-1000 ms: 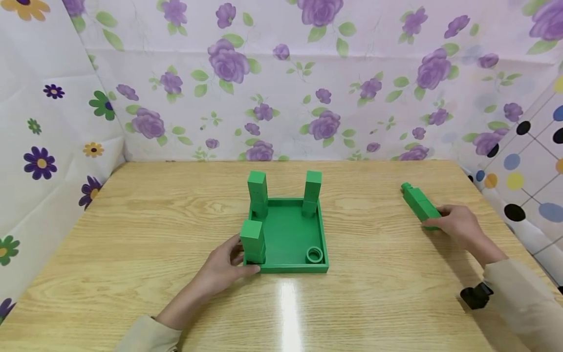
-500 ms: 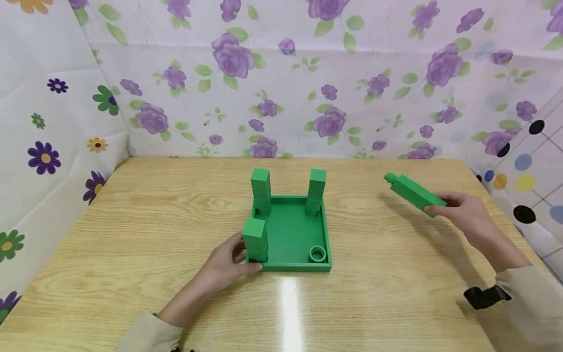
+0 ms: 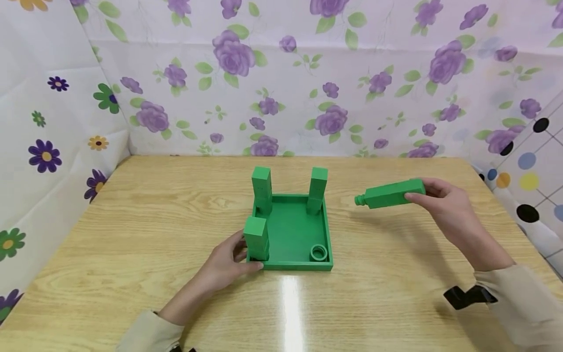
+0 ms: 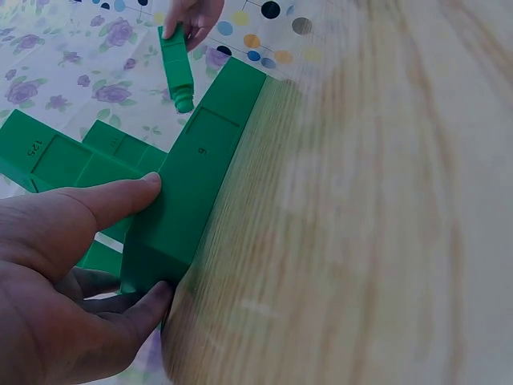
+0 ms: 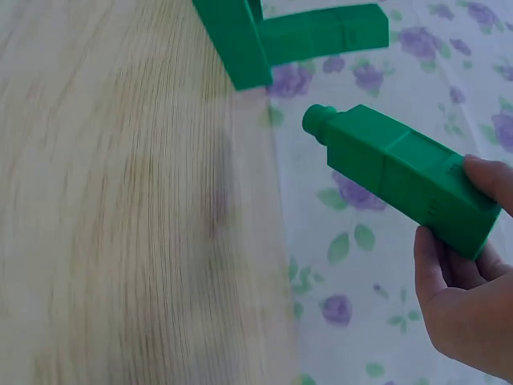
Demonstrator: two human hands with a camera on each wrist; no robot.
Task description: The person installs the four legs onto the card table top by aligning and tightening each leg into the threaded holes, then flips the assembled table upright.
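Observation:
A shallow green square tray (image 3: pixel 290 266) lies on the table with upright square posts at three corners: near left (image 3: pixel 256 237), far left (image 3: pixel 262 188) and far right. A round threaded-looking socket (image 3: pixel 311 254) shows at its near right corner. My left hand (image 3: pixel 224 266) grips the near left corner of the tray, thumb on its outer wall (image 4: pixel 184 184) in the left wrist view. To the right, my right hand (image 3: pixel 453 215) holds a loose green post (image 3: pixel 389 194) by its plain end, above the table. The post's round threaded end (image 5: pixel 315 122) points left, toward the tray.
The wood-grain table (image 3: pixel 176 205) runs back to a flowered cloth wall (image 3: pixel 281 88). A cloth with flowers stands at the left, and a dotted one (image 3: pixel 528 182) at the right. A black strap (image 3: pixel 470 296) hangs at the right wrist.
My right hand has lifted the loose post off the table and carried it left, turning it nearly level with its threaded end to the left. The left hand stays on the tray.

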